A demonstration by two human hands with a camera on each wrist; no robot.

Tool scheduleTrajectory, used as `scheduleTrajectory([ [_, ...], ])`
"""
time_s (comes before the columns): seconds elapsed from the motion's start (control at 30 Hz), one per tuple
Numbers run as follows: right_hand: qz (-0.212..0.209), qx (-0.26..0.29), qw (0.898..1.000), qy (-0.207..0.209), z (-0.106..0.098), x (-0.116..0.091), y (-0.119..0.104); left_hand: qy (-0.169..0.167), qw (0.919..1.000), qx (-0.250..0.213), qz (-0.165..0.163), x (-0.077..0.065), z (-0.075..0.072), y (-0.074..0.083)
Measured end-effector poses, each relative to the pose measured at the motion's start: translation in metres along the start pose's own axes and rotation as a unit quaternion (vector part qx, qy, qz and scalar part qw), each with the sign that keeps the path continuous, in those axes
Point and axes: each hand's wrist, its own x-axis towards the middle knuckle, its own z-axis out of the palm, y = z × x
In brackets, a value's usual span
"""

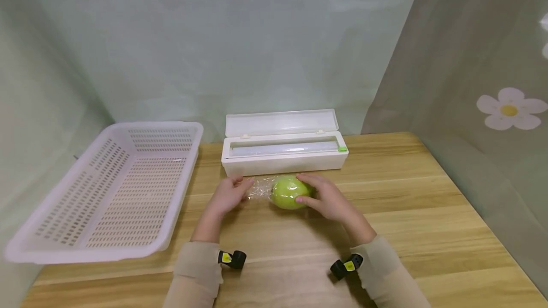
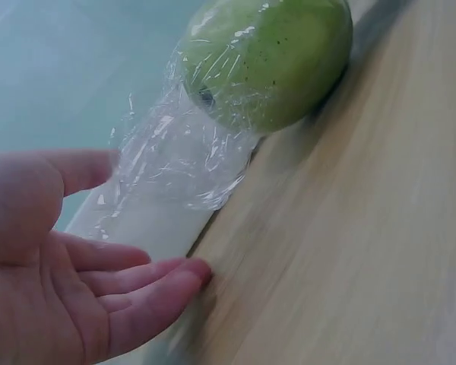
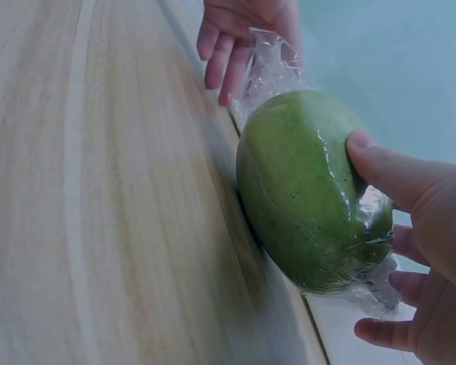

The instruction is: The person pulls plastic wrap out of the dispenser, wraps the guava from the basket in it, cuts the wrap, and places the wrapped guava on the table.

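A green mango (image 1: 289,193) sits over the wooden table, wrapped in clear plastic film with a twisted loose end sticking out to the left. My right hand (image 1: 326,197) holds the mango's right end, its thumb (image 3: 372,156) pressed on the wrapped skin and the fingers around the far side. Beside the loose film end (image 2: 178,160), my left hand (image 2: 76,258) has thumb and fingers spread apart. The thumb tip is close to the film; whether it touches cannot be told. More gathered film (image 3: 372,289) shows at the mango's right end.
Behind the hands stands a white cling film box (image 1: 284,161) with its lid (image 1: 281,122) raised and a roll (image 1: 284,148) inside. A white plastic basket (image 1: 180,203) occupies the table's left side. Pale curtains enclose the back and sides.
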Motion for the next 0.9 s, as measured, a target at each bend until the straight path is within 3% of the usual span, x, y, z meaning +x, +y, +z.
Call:
scheduleTrajectory([
  [0.1, 0.005, 0.001, 1.000, 0.000, 0.000, 0.000, -0.001, -0.034, 0.9967, -0.070, -0.025, 0.004, 0.003, -0.001],
  [0.2, 0.006, 0.000, 1.000, 0.001, 0.000, -0.001, -0.003, -0.050, 0.9928, -0.106, -0.025, 0.008, 0.005, -0.002],
  [0.37, 0.004, -0.001, 1.000, 0.002, -0.001, -0.001, -0.004, -0.054, 0.9906, -0.125, -0.012, 0.013, 0.009, -0.004],
  [0.6, 0.010, 0.003, 1.000, 0.000, -0.001, -0.001, -0.003, -0.018, 0.9902, -0.139, 0.001, 0.015, 0.016, -0.003],
  [0.7, 0.007, 0.002, 1.000, 0.004, 0.000, -0.001, -0.003, -0.015, 0.9890, -0.147, -0.007, 0.014, 0.018, -0.001],
  [0.8, 0.004, 0.003, 1.000, 0.008, -0.001, -0.002, -0.004, -0.035, 0.9847, -0.170, -0.016, 0.012, 0.018, 0.002],
  [0.9, 0.006, 0.003, 1.000, 0.007, 0.000, -0.002, -0.005, -0.075, 0.9811, -0.179, -0.002, 0.009, 0.015, 0.004],
])
